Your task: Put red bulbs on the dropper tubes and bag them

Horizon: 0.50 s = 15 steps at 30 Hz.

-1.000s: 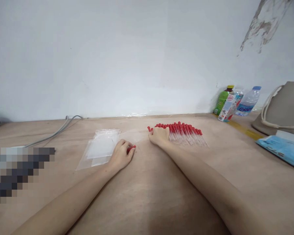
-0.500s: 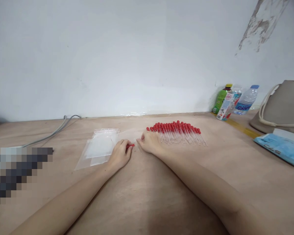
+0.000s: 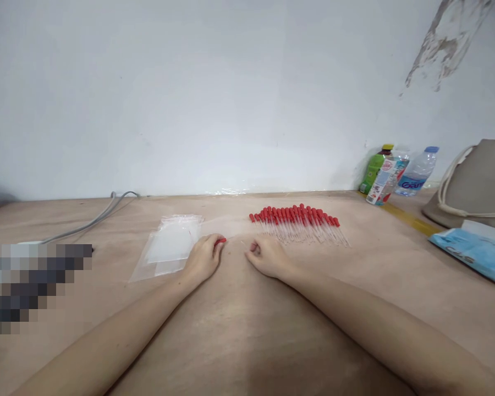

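Observation:
Several droppers [image 3: 301,223] with red bulbs and thin clear stems lie side by side in a row, bulbs toward the wall. My left hand [image 3: 204,257] is closed in a pinch around a red dropper bulb [image 3: 221,240], whose end shows past the fingertips. A faint clear sliver [image 3: 242,242] glints between my hands; I cannot tell what it joins to. Just in front of the row's left end, my right hand [image 3: 269,256] has its fingers curled and pinched, and what they hold, if anything, is not visible. Clear plastic bags [image 3: 165,247] lie stacked beside my left hand.
Bottles [image 3: 385,176] stand by the wall at the right, beside a grey-beige bag [image 3: 474,181] with a cord. A blue tissue pack [image 3: 472,253] lies in front of them. At the left, a grey cable [image 3: 94,220] leads to a blurred-out object [image 3: 33,289].
My right hand has moved right and nearer to me, widening the gap between my hands. My left hand stays at nearly the same spot with the red bulb. The view has shifted slightly.

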Tool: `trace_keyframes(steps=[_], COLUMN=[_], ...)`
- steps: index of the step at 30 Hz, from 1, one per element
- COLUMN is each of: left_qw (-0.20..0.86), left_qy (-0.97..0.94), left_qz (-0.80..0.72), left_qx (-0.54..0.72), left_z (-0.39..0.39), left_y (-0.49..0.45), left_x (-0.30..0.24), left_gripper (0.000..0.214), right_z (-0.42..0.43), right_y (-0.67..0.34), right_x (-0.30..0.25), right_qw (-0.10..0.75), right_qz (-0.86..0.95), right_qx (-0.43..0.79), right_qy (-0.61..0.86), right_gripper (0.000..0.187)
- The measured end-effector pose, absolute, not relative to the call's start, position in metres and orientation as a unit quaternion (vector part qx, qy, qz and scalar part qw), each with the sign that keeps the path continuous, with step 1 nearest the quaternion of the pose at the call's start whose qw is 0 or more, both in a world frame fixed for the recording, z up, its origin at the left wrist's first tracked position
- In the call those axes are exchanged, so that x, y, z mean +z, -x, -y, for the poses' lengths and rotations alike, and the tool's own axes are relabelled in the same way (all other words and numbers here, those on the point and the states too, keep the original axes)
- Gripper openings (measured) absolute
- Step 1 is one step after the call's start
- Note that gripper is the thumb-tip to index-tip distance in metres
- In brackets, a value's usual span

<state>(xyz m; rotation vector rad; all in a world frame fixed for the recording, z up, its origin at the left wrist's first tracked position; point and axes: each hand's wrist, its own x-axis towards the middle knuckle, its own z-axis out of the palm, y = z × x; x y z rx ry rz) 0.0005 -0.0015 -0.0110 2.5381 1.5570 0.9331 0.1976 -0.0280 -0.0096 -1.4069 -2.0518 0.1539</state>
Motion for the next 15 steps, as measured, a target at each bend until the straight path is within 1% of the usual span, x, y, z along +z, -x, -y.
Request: trace_keyframes(steps=[5, 10, 11, 15], left_qw=[-0.006, 0.024, 0.032, 0.045], left_qy=[-0.821, -0.830, -0.831, -0.835], left_qz=[-0.478, -0.457, -0.456, -0.445], left_qx=[0.312, 0.318, 0.318, 0.320], left_z=[0.006, 0.014, 0.015, 0.019], left_y=[-0.004, -0.014, -0.016, -0.021], left_x=[-0.008, -0.007, -0.007, -0.007], left_gripper=[0.014, 0.010, 0.010, 0.015], right_z=[0.054, 0.058, 0.057, 0.052], right_y=[-0.245, -0.267, -0.266, -0.253], right_x=[-0.013, -0.017, -0.016, -0.012], right_qw=[0.342, 0.331, 0.324, 0.289], right_qz=[0.789, 0.757, 0.753, 0.748], right_qx=[0.134, 0.176, 0.175, 0.154], right_qy=[0.492, 0.536, 0.545, 0.578], right_gripper=[0.008, 0.030, 0.030, 0.014])
